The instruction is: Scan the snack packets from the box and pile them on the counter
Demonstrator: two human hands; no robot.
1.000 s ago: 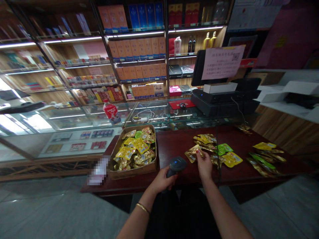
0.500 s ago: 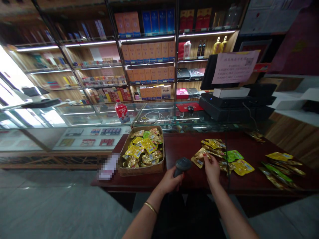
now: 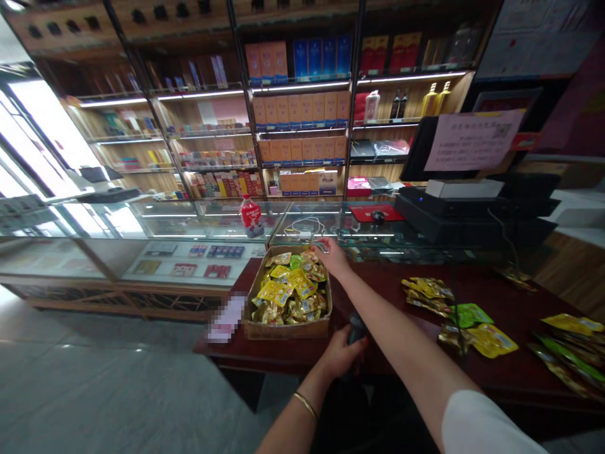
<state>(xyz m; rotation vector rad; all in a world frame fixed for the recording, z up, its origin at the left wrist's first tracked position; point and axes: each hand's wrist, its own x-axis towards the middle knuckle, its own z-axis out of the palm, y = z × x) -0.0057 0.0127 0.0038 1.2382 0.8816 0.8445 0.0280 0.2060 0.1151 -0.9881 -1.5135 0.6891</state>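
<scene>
My left hand (image 3: 344,354) is closed around the handle of a dark barcode scanner (image 3: 357,329), low in front of the table edge. Stretched across to the left, my right hand (image 3: 332,257) hovers at the far right corner of a cardboard box (image 3: 288,330). Its fingers are bent and look apart, with no packet clearly visible between them. Yellow, gold and green snack packets (image 3: 283,287) fill the box. Under and right of my right forearm, a pile of gold packets (image 3: 426,295), a green packet (image 3: 472,314) and a yellow packet (image 3: 492,340) lie on the table.
More packets (image 3: 571,353) lie at the table's (image 3: 387,284) right end. Behind it runs a glass counter (image 3: 212,221) with a red-labelled bottle (image 3: 251,217), a white cable (image 3: 306,226) and a mouse (image 3: 377,216). A monitor (image 3: 418,151) carries a paper sign. Stocked shelves stand behind.
My right hand has moved left from the loose packets to the box's far corner. The gold packet it held has left its place on the table. My left hand still holds the scanner, slightly lower.
</scene>
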